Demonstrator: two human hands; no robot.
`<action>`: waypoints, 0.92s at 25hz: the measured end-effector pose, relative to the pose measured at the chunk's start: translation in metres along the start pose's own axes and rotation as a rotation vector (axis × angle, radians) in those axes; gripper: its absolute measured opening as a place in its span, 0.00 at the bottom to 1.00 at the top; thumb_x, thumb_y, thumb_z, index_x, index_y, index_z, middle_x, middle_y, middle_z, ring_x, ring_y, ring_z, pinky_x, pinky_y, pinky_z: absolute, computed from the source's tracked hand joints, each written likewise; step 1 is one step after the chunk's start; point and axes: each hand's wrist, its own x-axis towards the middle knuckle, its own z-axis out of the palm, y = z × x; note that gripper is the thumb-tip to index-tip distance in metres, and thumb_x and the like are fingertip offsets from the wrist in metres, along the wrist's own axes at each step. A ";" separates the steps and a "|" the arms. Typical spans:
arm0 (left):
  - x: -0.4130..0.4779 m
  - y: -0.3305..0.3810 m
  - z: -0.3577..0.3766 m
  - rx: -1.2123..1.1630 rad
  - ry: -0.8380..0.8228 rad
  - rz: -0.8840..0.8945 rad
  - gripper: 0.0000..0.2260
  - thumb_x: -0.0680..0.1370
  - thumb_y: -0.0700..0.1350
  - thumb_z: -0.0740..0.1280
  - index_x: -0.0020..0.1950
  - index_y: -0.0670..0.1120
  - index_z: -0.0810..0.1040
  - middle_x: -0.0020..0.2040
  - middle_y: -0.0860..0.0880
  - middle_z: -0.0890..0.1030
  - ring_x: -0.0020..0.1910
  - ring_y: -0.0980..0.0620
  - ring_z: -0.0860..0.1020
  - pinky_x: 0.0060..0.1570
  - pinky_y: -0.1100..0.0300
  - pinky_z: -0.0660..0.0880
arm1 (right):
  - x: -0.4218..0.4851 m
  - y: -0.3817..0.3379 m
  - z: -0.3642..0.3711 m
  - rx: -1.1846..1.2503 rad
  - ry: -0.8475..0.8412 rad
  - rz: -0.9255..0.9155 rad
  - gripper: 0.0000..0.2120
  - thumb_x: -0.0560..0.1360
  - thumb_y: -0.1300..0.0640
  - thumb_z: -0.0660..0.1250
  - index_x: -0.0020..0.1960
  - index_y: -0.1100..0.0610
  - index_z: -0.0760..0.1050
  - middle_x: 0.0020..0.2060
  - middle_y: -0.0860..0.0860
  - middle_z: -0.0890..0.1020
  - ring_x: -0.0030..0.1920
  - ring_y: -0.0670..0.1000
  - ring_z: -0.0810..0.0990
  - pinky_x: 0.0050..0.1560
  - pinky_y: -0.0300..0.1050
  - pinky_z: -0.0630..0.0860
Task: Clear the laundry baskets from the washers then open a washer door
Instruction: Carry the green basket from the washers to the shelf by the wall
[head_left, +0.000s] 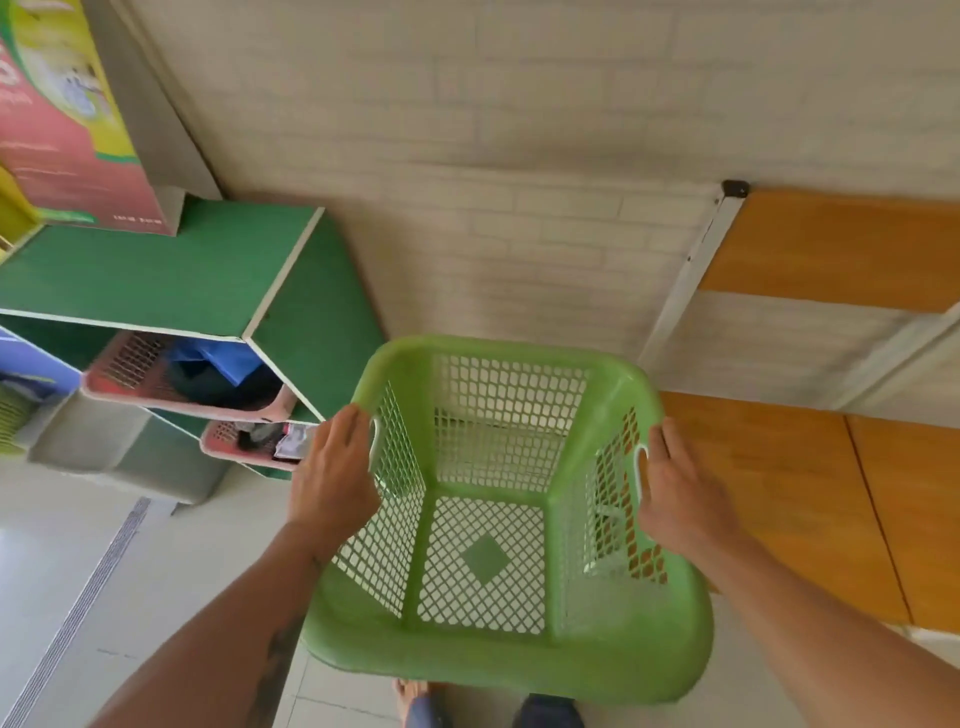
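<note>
A: Item one, green basket (506, 525). Status?

B: Empty, mesh-sided, carried in the air above the floor (67, 525), between the green shelf unit (156, 275) and the orange-panelled table (841, 249). No washer in view.

A: Holders?

B: Left hand (332, 473) on the left rim, fingers curled over the handle slot. Right hand (680, 493) likewise on the right rim, fingers closed through its slot. A grip at both ends probably keeps the wide tub level.

A: Item two?

B: Two pink baskets (171, 374), slotted in the shelf unit's compartments, holding cloth items, the upper one with something blue. Shelving there likely keeps them off the walkway.

A: Progress?

B: Judged mid-clearing; a resting place for the green basket not yet reached, door step not begun.
</note>
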 end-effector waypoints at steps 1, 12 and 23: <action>0.016 -0.010 0.019 0.000 -0.006 0.001 0.33 0.63 0.30 0.65 0.68 0.44 0.65 0.65 0.48 0.69 0.57 0.46 0.72 0.49 0.48 0.80 | 0.014 -0.005 0.013 -0.018 0.004 0.010 0.45 0.69 0.61 0.73 0.77 0.61 0.50 0.78 0.57 0.51 0.72 0.58 0.65 0.53 0.43 0.79; 0.107 -0.072 0.238 0.005 -0.020 0.111 0.36 0.64 0.26 0.59 0.73 0.40 0.64 0.72 0.40 0.64 0.63 0.36 0.66 0.58 0.40 0.74 | 0.129 -0.028 0.211 -0.170 -0.082 0.171 0.53 0.63 0.57 0.79 0.77 0.66 0.51 0.76 0.65 0.55 0.76 0.63 0.54 0.75 0.56 0.61; 0.117 -0.071 0.233 0.025 -0.212 0.063 0.33 0.66 0.34 0.63 0.72 0.45 0.65 0.72 0.44 0.65 0.69 0.40 0.66 0.65 0.41 0.70 | 0.113 -0.022 0.197 0.165 -0.133 0.237 0.39 0.72 0.54 0.68 0.76 0.56 0.52 0.75 0.55 0.57 0.73 0.60 0.63 0.65 0.56 0.72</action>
